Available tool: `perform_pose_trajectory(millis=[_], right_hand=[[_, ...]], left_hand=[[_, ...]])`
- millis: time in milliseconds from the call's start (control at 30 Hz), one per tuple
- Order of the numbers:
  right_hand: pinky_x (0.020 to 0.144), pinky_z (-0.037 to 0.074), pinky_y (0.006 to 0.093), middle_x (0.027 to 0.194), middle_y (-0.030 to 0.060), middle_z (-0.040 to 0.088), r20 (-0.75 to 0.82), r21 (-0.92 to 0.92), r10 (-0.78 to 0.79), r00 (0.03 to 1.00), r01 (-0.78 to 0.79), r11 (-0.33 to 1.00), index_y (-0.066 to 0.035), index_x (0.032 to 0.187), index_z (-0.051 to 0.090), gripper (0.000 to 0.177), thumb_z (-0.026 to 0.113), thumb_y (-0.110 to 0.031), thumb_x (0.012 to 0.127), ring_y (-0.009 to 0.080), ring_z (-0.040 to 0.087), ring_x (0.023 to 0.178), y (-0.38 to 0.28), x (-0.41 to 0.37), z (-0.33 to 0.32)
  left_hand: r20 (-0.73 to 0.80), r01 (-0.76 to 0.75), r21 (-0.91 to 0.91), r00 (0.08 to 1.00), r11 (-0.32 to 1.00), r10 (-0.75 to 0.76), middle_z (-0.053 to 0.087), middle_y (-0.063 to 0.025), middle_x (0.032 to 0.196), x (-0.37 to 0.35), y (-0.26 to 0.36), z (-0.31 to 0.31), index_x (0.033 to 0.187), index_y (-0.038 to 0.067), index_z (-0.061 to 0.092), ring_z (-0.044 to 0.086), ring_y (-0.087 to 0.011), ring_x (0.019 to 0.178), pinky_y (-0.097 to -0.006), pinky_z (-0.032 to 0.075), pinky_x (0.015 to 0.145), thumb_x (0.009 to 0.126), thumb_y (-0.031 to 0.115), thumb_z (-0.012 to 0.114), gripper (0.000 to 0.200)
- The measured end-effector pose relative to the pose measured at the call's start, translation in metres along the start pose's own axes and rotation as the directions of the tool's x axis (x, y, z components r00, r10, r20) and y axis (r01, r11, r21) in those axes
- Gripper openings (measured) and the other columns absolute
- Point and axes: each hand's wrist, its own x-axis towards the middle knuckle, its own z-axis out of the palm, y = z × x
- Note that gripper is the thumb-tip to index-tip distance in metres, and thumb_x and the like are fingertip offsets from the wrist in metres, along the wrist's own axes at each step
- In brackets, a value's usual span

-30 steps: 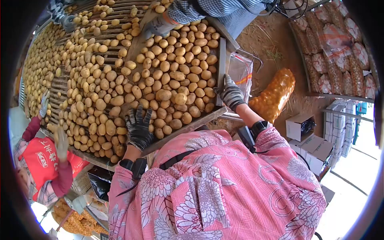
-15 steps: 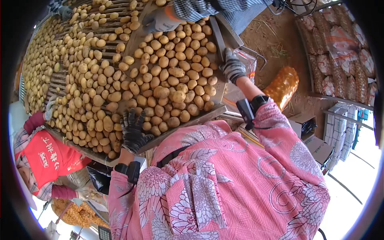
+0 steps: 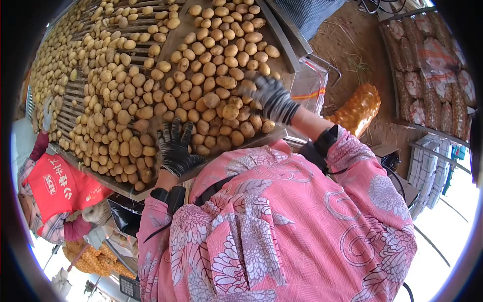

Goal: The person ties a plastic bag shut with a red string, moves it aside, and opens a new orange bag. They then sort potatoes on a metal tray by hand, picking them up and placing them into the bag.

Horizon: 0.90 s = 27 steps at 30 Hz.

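Note:
Several yellow potatoes (image 3: 201, 85) cover a metal sorting tray (image 3: 282, 48) in front of me. My left hand (image 3: 175, 147), in a dark glove, rests flat with fingers spread on the potatoes near the tray's front edge. My right hand (image 3: 269, 98), also gloved, hovers over the potatoes at the tray's right side, fingers spread and blurred. I cannot see anything held in either hand.
A slatted conveyor (image 3: 95, 65) full of potatoes runs to the left. A clear bag on a wire frame (image 3: 309, 85) hangs off the tray's right side. An orange net sack of potatoes (image 3: 359, 108) lies on the ground. A person in a red apron (image 3: 53, 183) stands at left.
My right hand moved from the tray's right rim leftward onto the potatoes. My left hand stayed put. The checked-sleeved arm at the top has left the view.

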Motion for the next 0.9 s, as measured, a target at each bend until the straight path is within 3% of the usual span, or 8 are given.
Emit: perform_pose_trajectory(millis=[33, 133, 500, 600, 767, 833, 867, 900], right_hand=[[0.101, 0.029, 0.0498, 0.137, 0.0109, 0.034, 0.163, -0.086, -0.095, 0.982, 0.110, 0.990, -0.023, 0.132, 0.038, 0.070, 0.066, -0.039, 0.070, 0.0374, 0.035, 0.123, -0.007, -0.007, 0.014], [0.102, 0.026, 0.0503, 0.139, 0.0102, 0.032, -0.066, 0.120, -0.176, 0.982, 0.183, 0.976, -0.022, 0.129, 0.044, 0.066, 0.065, -0.043, 0.071, 0.0374, 0.032, 0.125, 0.009, -0.028, 0.036], [0.088, 0.041, 0.0430, 0.124, 0.0104, 0.046, -0.201, 0.039, 0.117, 0.972, -0.111, 0.993, -0.020, 0.124, 0.048, 0.059, 0.068, -0.032, 0.070, 0.0338, 0.045, 0.112, 0.018, -0.032, 0.018], [0.074, 0.047, 0.0392, 0.101, 0.0137, 0.054, -0.177, 0.160, -0.071, 0.982, 0.099, 0.982, -0.021, 0.124, 0.048, 0.056, 0.067, -0.028, 0.072, 0.0329, 0.056, 0.092, 0.013, -0.009, 0.013], [0.067, 0.050, 0.0385, 0.096, 0.0147, 0.057, 0.020, 0.111, 0.048, 0.999, -0.050, 0.993, -0.015, 0.120, 0.051, 0.047, 0.062, -0.021, 0.075, 0.0302, 0.061, 0.084, 0.003, 0.038, -0.006], [0.068, 0.048, 0.0377, 0.093, 0.0142, 0.057, 0.130, 0.018, 0.024, 0.991, -0.026, 1.000, -0.014, 0.126, 0.046, 0.056, 0.064, -0.026, 0.075, 0.0289, 0.060, 0.083, -0.001, 0.051, -0.011], [0.071, 0.048, 0.0376, 0.092, 0.0142, 0.059, 0.220, 0.040, 0.071, 0.973, -0.082, 0.996, -0.011, 0.126, 0.045, 0.058, 0.065, -0.032, 0.076, 0.0300, 0.060, 0.084, -0.005, 0.057, -0.018], [0.071, 0.048, 0.0376, 0.092, 0.0142, 0.059, 0.224, 0.034, 0.063, 0.973, -0.072, 0.997, -0.011, 0.126, 0.045, 0.058, 0.065, -0.032, 0.076, 0.0300, 0.060, 0.084, -0.010, 0.060, -0.022]], left_hand=[[0.000, -0.001, 0.003, 1.000, 1.000, 0.001, 0.016, -0.0160, 0.144, 0.002, 0.001, 0.000, 0.138, 0.021, 0.029, 0.011, -0.0441, 0.132, -0.0631, 0.009, 0.102, 0.050, 0.059, 0.073, 0.105], [-0.024, -0.038, -0.006, 0.999, 0.999, 0.038, 0.016, -0.0165, 0.144, 0.009, 0.008, -0.002, 0.138, 0.022, 0.029, 0.010, -0.0442, 0.132, -0.0631, 0.009, 0.102, 0.050, 0.058, 0.073, 0.105], [-0.084, -0.121, 0.008, 0.989, 0.993, 0.122, 0.021, -0.0119, 0.143, 0.073, 0.059, -0.022, 0.137, 0.027, 0.029, 0.019, -0.0372, 0.131, -0.0552, 0.018, 0.104, 0.058, 0.044, 0.076, 0.094], [-0.180, -0.161, -0.067, 0.973, 0.985, 0.147, 0.026, -0.0115, 0.141, 0.060, 0.053, -0.024, 0.130, 0.019, 0.043, 0.025, -0.0333, 0.129, -0.0504, 0.021, 0.104, 0.063, 0.030, 0.074, 0.074], [-0.424, -0.099, -0.205, 0.906, 0.974, 0.003, 0.044, -0.0114, 0.128, 0.019, 0.033, -0.017, 0.116, 0.008, 0.053, 0.046, -0.0286, 0.114, -0.0480, 0.035, 0.095, 0.069, 0.028, 0.072, 0.054], [-0.215, -0.014, -0.836, 0.928, 0.548, -0.304, 0.053, -0.0103, 0.118, 0.014, 0.025, 0.007, 0.115, 0.009, 0.053, 0.056, -0.0276, 0.099, -0.0441, 0.045, 0.082, 0.079, 0.026, 0.065, 0.042], [-0.214, -0.012, -0.840, 0.926, 0.543, -0.312, 0.053, -0.0103, 0.118, 0.014, 0.026, 0.004, 0.115, 0.009, 0.053, 0.056, -0.0276, 0.099, -0.0441, 0.045, 0.082, 0.079, 0.026, 0.065, 0.042], [0.082, 0.099, -0.995, 0.933, 0.032, -0.350, 0.056, -0.0095, 0.112, 0.016, 0.025, 0.000, 0.116, 0.009, 0.052, 0.058, -0.0264, 0.094, -0.0413, 0.047, 0.076, 0.082, 0.029, 0.062, 0.041]])
